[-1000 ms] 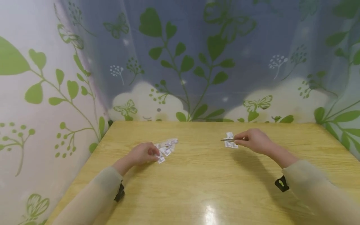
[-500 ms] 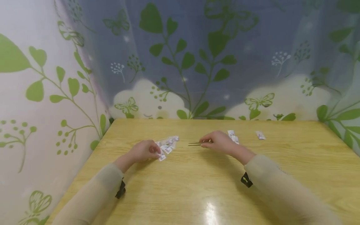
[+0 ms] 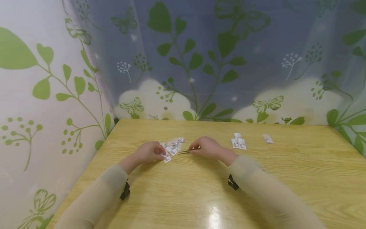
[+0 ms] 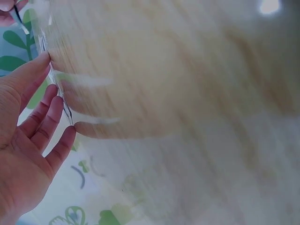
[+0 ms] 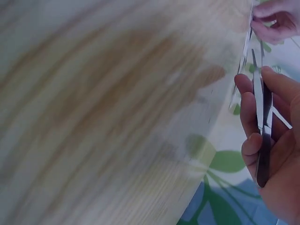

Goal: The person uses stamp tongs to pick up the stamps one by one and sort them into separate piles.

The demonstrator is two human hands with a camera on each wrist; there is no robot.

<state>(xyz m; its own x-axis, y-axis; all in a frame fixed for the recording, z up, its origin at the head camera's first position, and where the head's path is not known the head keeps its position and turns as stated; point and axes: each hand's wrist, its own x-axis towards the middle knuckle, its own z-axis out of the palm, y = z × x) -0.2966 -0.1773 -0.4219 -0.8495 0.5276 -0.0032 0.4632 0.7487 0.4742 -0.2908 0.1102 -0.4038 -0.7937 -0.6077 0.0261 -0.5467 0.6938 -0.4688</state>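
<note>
Small white printed packets (image 3: pixel 172 150) lie heaped with clear plastic wrapping (image 3: pixel 179 145) left of the table's middle. Fingertips of my left hand (image 3: pixel 148 152) pinch the near-left edge of this heap. In the left wrist view, the thumb and fingers of the left hand (image 4: pixel 33 126) meet a thin crinkled clear plastic edge (image 4: pixel 57 86) against the table. My right hand (image 3: pixel 208 147) grips metal tweezers (image 3: pixel 184 152), their tips parted and just right of the heap. The right wrist view shows the tweezers (image 5: pixel 263 126) lying between thumb and fingers.
Three white packets (image 3: pixel 238 142) form a tight group right of my right hand. Farther right lies a single packet (image 3: pixel 268 139). The wooden table (image 3: pixel 183 190) backs onto a leaf-printed curtain (image 3: pixel 200 63), with more printed cloth on the left.
My right hand has swung left with the tweezers, from over the three-packet group to beside the heap, uncovering the group and the single packet. The left hand has stayed at the heap.
</note>
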